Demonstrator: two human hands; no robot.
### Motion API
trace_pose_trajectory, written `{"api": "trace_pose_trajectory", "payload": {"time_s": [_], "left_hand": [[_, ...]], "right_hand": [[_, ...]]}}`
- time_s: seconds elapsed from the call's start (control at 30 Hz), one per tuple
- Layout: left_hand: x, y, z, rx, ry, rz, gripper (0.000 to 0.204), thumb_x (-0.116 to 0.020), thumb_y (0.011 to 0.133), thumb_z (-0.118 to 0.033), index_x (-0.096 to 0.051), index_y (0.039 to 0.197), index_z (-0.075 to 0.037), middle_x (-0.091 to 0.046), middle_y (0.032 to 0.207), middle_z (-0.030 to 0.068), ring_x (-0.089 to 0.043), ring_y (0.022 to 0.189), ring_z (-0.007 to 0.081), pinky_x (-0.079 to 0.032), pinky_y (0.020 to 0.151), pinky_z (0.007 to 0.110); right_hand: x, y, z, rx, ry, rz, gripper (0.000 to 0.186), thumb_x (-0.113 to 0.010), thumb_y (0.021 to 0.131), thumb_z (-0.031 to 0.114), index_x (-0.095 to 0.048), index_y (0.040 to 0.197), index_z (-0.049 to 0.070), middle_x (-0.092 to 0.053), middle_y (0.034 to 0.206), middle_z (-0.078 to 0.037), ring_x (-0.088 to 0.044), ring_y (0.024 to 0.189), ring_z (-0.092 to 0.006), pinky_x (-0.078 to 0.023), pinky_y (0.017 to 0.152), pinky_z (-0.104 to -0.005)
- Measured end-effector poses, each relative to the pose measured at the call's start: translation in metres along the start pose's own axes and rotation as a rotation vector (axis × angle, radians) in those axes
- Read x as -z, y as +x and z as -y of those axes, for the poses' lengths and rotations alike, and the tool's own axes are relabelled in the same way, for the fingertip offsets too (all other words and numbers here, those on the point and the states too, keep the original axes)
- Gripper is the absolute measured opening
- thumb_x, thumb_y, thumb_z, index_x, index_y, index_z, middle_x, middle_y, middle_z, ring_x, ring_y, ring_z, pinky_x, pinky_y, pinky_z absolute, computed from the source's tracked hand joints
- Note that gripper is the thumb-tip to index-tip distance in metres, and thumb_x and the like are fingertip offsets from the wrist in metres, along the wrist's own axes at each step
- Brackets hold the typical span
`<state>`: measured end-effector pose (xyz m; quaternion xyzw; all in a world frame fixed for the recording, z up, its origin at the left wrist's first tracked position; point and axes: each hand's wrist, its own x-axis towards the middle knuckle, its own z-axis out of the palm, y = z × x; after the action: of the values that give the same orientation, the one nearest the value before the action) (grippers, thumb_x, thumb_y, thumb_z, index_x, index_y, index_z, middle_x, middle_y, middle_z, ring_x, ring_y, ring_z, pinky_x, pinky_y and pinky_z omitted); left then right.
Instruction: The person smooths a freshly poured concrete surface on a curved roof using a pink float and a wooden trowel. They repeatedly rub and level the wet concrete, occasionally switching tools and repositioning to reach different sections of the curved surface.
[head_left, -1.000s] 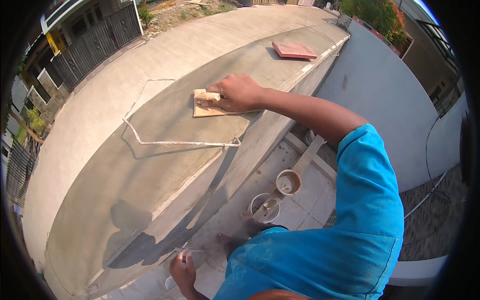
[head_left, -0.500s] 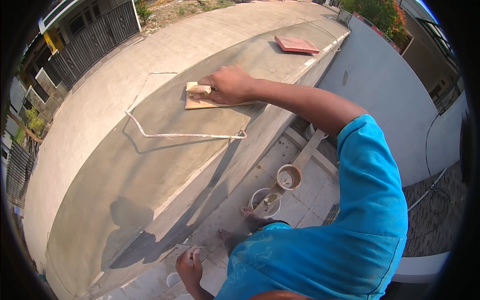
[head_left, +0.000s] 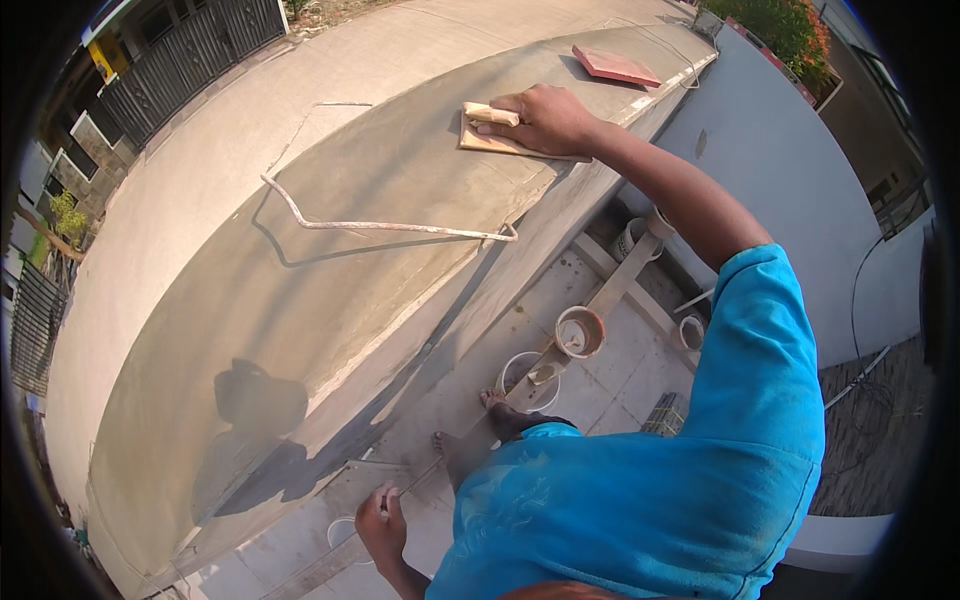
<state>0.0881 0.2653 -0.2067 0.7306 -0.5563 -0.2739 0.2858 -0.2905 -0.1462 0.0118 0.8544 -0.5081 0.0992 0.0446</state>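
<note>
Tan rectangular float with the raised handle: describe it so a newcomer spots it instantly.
Find the long, curved grey cement ledge. There, between the bent whitish rod and the flat red slab, the right hand grips the tan rectangular float. Unlike the slab, it shows a raised handle.

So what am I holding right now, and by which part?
Your right hand grips the tan float by its handle; whether your left hand holds anything can't be told.
</note>
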Motion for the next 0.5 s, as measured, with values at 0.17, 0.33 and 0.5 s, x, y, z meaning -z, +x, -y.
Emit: {"api": "trace_pose_trajectory", "payload": {"time_s": [0.17,0.33,0.5], "left_hand": [[-0.006,0.045,-0.031,-0.216,0.028,0.050,0.018,-0.065,0.091,-0.017,-0.073,0.101,-0.003,-0.073,0.091,0.0155,-0.067,0.082,0.0335,-0.052,0.079,0.042],[-0.012,0.049,-0.052,-0.214,0.033,0.091,0.019,-0.066,0.090,-0.018,-0.073,0.102,-0.005,-0.073,0.092,0.0146,-0.067,0.082,0.0340,-0.051,0.081,0.042],[-0.014,0.030,-0.045,-0.228,0.010,0.116,0.018,-0.068,0.088,-0.017,-0.074,0.102,-0.006,-0.072,0.091,0.0133,-0.066,0.082,0.0327,-0.050,0.079,0.041]], "right_hand": [[-0.018,0.067,-0.034,-0.284,0.000,-0.062,0.062,-0.046,0.093,0.066,-0.069,0.117,0.014,-0.073,0.098,-0.013,-0.071,0.090,-0.0311,-0.056,0.080,-0.0442],[-0.001,0.007,0.062,0.170,-0.032,0.110,0.057,-0.048,0.094,0.065,-0.069,0.115,0.016,-0.074,0.093,-0.010,-0.070,0.088,-0.0341,-0.055,0.080,-0.0468],[-0.012,0.026,-0.095,-0.350,-0.104,-0.072,0.048,-0.053,0.097,0.057,-0.071,0.112,0.015,-0.072,0.082,-0.015,-0.071,0.081,-0.0334,-0.055,0.074,-0.0454]]}}
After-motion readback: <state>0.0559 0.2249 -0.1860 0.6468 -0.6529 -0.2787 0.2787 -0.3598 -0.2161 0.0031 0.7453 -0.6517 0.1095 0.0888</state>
